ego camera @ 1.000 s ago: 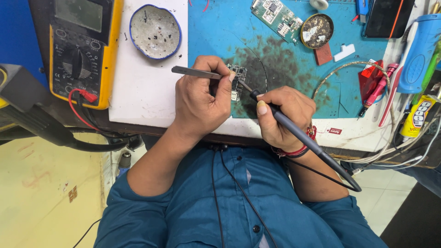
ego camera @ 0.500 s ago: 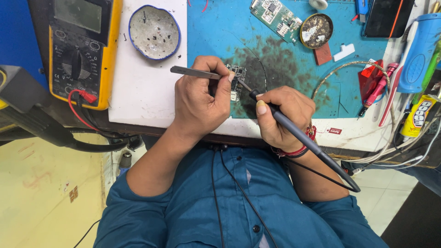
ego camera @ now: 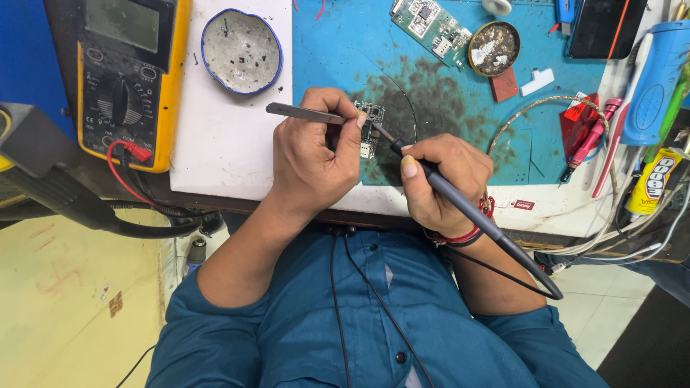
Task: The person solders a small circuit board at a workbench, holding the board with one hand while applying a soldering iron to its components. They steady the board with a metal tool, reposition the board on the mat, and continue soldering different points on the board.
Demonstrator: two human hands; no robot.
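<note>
Centrally, small dark circuit board (ego camera: 369, 123), silver components, between both hands.

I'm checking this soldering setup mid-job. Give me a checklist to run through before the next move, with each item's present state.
1. Left hand grips the tweezers: ok.
2. Right hand holds the soldering iron like a pen: ok.
3. Iron tip at the small circuit board: ok; exact contact point cannot tell.
4. Board lies on the blue mat: ok.
5. Iron's cable runs past the wrist, apart from the tip: ok.
6. Tip hot: cannot tell.
</note>
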